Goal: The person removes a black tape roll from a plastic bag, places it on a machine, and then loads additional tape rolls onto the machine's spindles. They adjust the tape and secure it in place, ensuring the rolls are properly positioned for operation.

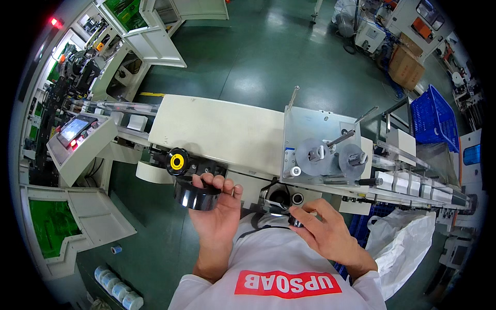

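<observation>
My left hand (219, 204) is closed on a shiny black ring-shaped part (196, 194), its fingers curled over the rim. Whether that part is loose or fixed to the machine, I cannot tell. Just beyond it is a black knob with a yellow centre (177, 161). With thumb and fingers, my right hand (328, 227) pinches a small black round knob-like piece (295, 221) close to my body. Ahead of that hand, a dark round opening (279, 198) and a small black-and-white ring (297, 198) show at the machine's near edge.
A long cream machine cover (222, 132) lies ahead, with clear reel discs (313, 156) on a metal plate to the right. White boxes (401, 183) line a rail. A control panel (80, 139) stands left, a blue crate (434, 119) and white sack (400, 243) right.
</observation>
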A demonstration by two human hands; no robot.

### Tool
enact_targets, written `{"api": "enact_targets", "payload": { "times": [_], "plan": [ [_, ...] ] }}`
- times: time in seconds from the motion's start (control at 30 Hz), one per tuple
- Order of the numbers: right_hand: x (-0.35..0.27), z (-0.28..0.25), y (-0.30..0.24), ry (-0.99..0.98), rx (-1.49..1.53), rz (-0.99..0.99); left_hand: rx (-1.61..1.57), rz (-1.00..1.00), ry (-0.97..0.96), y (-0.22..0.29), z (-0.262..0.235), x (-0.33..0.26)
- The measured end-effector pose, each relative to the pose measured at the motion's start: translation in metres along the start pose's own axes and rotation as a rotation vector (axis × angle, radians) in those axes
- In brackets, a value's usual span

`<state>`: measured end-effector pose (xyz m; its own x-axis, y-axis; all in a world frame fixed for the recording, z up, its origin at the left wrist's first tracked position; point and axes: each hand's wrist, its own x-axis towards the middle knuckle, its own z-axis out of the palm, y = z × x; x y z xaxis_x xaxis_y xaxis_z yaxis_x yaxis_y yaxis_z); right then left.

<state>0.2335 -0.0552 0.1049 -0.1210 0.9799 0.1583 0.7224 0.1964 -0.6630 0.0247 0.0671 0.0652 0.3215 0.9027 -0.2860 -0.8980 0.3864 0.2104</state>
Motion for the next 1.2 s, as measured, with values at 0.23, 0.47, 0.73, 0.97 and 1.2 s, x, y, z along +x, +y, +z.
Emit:
{"api": "enact_targets", "payload": {
  "times": [0.23,0.47,0.73,0.97,1.2],
  "plan": [
    [0.002,0.005,0.006,0.05,0.081,-0.03,0.033,0.019,-0.015,-0.002,0.005,-0.002],
    [-0.005,0.009,0.008,0.145,0.32,0.065,0.061,0.048,-0.03,0.004,0.005,-0.001],
    [0.006,0.002,-0.004,0.104,0.139,-0.027,0.163,0.116,-0.076,-0.003,-0.004,0.003],
    [0.011,0.0,-0.006,0.012,0.082,-0.069,0.267,0.129,-0.036,-0.013,-0.011,0.006],
    [0.014,0.002,-0.001,0.013,0.2,-0.078,0.274,0.068,0.103,-0.017,-0.002,0.008]
  ]
}}
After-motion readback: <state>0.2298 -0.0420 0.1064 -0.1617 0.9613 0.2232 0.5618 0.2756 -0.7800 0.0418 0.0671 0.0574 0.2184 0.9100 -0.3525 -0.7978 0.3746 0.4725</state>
